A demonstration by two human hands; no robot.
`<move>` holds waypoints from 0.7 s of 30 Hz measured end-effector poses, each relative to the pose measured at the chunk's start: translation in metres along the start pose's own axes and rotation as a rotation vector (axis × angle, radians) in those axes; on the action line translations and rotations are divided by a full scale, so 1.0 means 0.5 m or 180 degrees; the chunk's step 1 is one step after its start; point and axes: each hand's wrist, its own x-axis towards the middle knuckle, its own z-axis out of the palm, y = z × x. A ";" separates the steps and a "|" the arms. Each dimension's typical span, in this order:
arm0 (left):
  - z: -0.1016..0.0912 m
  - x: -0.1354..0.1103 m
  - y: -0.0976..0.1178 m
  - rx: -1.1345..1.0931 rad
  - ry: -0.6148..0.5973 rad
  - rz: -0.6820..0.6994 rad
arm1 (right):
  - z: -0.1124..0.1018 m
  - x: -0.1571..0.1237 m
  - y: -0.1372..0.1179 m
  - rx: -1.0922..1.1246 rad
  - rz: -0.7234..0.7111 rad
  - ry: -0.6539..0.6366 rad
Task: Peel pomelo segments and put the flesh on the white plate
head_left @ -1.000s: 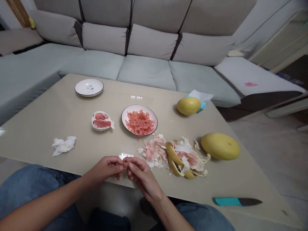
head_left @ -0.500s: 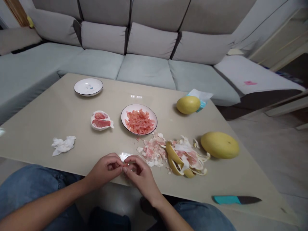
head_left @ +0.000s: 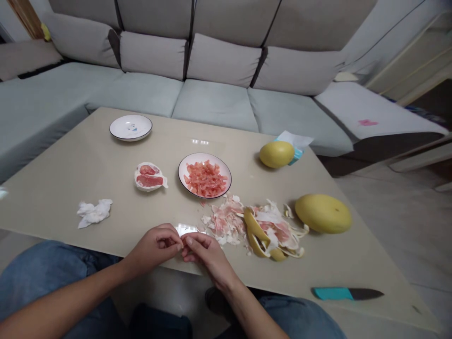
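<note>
My left hand point(head_left: 155, 247) and my right hand point(head_left: 206, 254) meet fingertip to fingertip over the near edge of the beige table point(head_left: 70, 174). Both are curled in a pinch on a tiny piece that I cannot make out. Just beyond them lies a heap of pink-and-white pomelo scraps point(head_left: 226, 221) with yellow peel point(head_left: 261, 235). A plate of pink pomelo flesh point(head_left: 205, 176) stands behind the heap. A partly peeled pomelo chunk point(head_left: 149, 177) rests to the left of that plate.
Two whole yellow pomelos point(head_left: 323, 214) point(head_left: 277, 154) lie on the right. A teal-handled knife point(head_left: 348, 294) lies at the near right edge. A crumpled tissue point(head_left: 93, 212) sits on the left, a bare white plate point(head_left: 130, 127) far left. A grey sofa point(head_left: 212, 70) stands behind.
Both hands stay together at the table edge; the fingers have shifted slightly, with the right hand's fingers drawn in closer to the left's.
</note>
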 end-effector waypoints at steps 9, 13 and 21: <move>-0.004 0.006 0.000 -0.0090 0.0202 -0.0285 | -0.014 0.003 -0.004 0.0645 0.0179 -0.0180; -0.010 0.011 -0.003 -0.0354 0.0186 -0.0563 | -0.024 0.005 -0.011 0.0232 -0.0089 0.0164; -0.019 0.019 -0.007 -0.1747 0.0286 -0.0975 | -0.080 0.062 -0.132 -0.2111 -0.1883 0.1438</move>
